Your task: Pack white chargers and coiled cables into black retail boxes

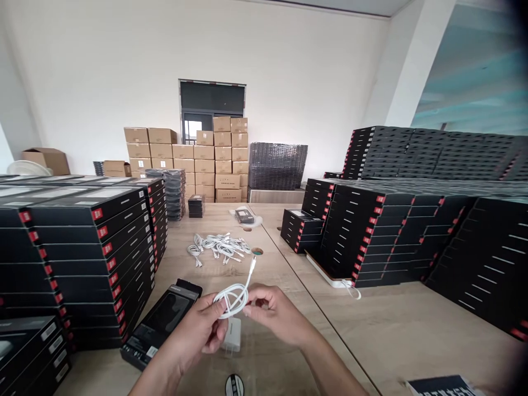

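Both my hands hold a coiled white cable (233, 297) over the wooden table (391, 330). My left hand (198, 333) pinches the coil from the left with closed fingers. My right hand (274, 313) grips the coil's right side, fingers curled. One plug end of the cable sticks up toward the far side. A white charger block (232, 334) lies on the table right under my hands. An open black box (159, 323) lies just left of my left hand. A heap of coiled white cables (218, 246) sits farther back at the table's middle.
Tall stacks of black boxes with red tabs stand at the left (82, 258) and at the right (412, 236). Brown cartons (206, 159) are piled against the back wall beside stacked dark trays (277, 165). A white power strip (325, 273) lies by the right stacks.
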Demonstrator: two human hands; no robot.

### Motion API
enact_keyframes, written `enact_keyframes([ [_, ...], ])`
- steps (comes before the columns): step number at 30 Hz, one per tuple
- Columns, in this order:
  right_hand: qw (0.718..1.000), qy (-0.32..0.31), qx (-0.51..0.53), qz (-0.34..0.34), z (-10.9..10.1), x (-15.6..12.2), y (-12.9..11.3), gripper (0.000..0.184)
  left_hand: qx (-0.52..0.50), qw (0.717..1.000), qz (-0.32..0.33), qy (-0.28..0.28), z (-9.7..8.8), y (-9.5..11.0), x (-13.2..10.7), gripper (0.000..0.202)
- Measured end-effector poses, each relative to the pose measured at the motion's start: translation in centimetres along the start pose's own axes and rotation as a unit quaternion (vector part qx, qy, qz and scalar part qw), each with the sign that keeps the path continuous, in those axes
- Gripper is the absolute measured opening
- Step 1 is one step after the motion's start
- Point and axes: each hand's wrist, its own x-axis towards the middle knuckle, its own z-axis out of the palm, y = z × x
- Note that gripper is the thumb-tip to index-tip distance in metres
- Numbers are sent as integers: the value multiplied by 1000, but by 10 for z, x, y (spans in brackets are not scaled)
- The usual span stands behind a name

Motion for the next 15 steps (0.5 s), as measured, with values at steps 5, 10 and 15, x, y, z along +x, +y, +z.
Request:
enact_keyframes([
  [5, 999, 38, -9, 4, 11, 1, -3, 19, 41, 999, -21, 1, -2, -2, 1, 50],
  [10, 979, 14, 204, 14, 21, 3, 3, 24, 105, 995, -1, 1, 3, 0, -1, 54],
  [15, 947, 30, 321, 6, 34, 6, 8, 25, 82, 997, -10, -2, 7, 0, -2, 53],
])
